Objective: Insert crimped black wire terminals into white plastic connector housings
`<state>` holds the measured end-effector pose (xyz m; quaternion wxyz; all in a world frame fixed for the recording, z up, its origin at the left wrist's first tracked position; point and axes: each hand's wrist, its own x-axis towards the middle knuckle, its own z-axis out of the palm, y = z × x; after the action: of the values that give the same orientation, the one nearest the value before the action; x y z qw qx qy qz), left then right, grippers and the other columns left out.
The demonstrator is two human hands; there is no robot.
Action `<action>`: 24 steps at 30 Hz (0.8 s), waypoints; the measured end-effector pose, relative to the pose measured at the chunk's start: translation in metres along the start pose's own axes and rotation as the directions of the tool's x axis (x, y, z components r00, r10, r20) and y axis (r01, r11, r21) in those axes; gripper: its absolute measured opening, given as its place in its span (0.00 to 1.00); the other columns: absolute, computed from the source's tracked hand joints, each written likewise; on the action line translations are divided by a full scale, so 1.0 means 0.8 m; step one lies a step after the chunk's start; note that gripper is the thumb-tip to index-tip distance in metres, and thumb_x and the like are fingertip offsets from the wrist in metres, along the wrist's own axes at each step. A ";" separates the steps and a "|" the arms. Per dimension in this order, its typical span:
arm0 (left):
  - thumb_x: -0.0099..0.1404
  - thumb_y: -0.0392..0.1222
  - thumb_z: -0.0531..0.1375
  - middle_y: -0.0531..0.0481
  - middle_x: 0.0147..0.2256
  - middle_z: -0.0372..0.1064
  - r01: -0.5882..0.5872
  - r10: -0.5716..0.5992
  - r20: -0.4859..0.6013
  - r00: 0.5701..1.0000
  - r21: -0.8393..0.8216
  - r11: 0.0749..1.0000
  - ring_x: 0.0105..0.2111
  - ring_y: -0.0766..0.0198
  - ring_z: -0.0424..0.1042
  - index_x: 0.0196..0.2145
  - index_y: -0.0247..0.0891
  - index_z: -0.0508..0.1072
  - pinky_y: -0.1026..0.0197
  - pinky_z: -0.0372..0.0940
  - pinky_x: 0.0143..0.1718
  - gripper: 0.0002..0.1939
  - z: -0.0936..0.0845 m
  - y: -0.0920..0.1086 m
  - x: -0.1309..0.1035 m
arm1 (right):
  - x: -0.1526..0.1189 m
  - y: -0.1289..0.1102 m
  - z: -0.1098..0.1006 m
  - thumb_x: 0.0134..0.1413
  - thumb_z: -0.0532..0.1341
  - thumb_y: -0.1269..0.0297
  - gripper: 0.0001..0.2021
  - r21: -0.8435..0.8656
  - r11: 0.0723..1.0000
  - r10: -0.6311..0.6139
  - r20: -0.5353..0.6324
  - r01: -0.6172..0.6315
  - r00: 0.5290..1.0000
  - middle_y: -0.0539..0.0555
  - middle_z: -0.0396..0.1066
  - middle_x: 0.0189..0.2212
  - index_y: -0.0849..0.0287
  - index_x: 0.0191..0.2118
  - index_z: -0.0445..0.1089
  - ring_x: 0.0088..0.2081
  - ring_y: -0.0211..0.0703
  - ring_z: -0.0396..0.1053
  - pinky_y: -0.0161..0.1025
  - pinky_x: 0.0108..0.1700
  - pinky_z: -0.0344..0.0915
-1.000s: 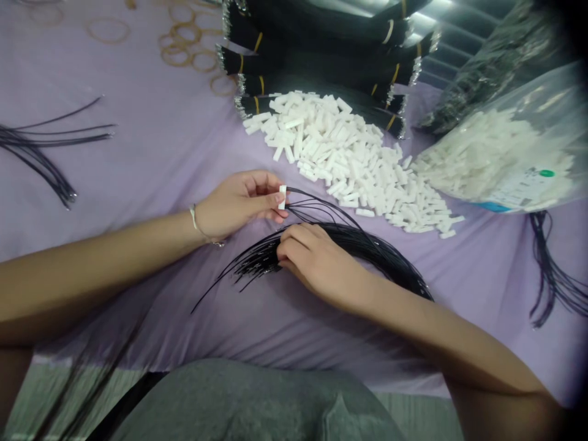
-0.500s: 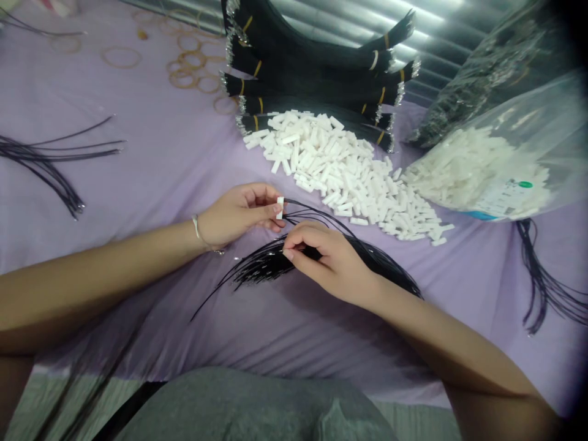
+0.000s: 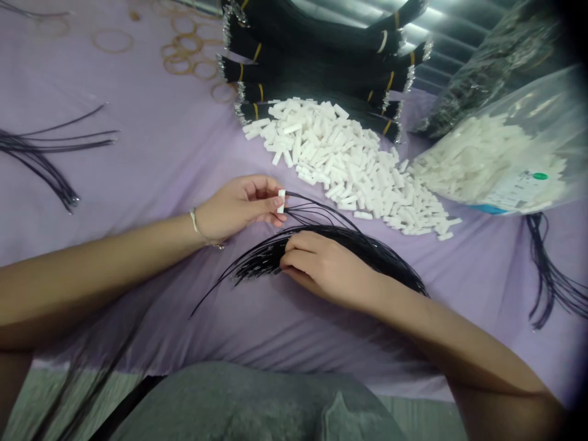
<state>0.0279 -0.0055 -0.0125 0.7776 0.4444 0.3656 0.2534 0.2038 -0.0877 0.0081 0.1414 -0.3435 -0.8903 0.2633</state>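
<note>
In the head view, the person's left hand [image 3: 223, 211] pinches a small white rectangular plastic block [image 3: 282, 201] between thumb and fingers, a narrow grip on its sides, above the light purple cloth [image 3: 138, 153]. Several thin black wires [image 3: 321, 203] run from the block and curve off toward the person's right. Just below, the right hand [image 3: 328, 263] rests at a thick bundle of black wires with silver-coloured tips [image 3: 257, 260], its fingers drawn close together near those ends; whether a wire is caught between the fingertips cannot be told, as the hand hides them. The work in hand looks like handling single wires at the bundle while the block is kept steady beside it. Drawing one wire free of so dense a bundle would call for a fine pinch near its tip, with the block held upright and its wires left unpulled; neighbouring wires could snag or come along. Beyond the hands lies a heap of matching white blocks [image 3: 349, 165], next to a clear plastic bag of pale pieces [image 3: 505, 159], with black bundles tied with yellow bands [image 3: 316, 73] behind the heap.
</note>
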 end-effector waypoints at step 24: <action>0.60 0.33 0.59 0.50 0.27 0.71 -0.039 0.016 0.091 0.996 0.263 0.964 0.27 0.72 0.72 0.36 0.29 0.69 0.71 0.69 0.32 0.05 0.006 0.009 -0.010 | -0.001 0.008 -0.017 0.59 0.54 0.71 0.05 0.168 0.973 0.206 -0.347 -0.155 0.915 0.52 0.69 0.33 0.63 0.40 0.65 0.32 0.33 0.65 0.31 0.36 0.60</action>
<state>0.0265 -0.0106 -0.0019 0.7230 0.5600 0.3554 0.1933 0.2138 -0.0797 0.0159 0.3011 -0.4564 -0.7932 0.2681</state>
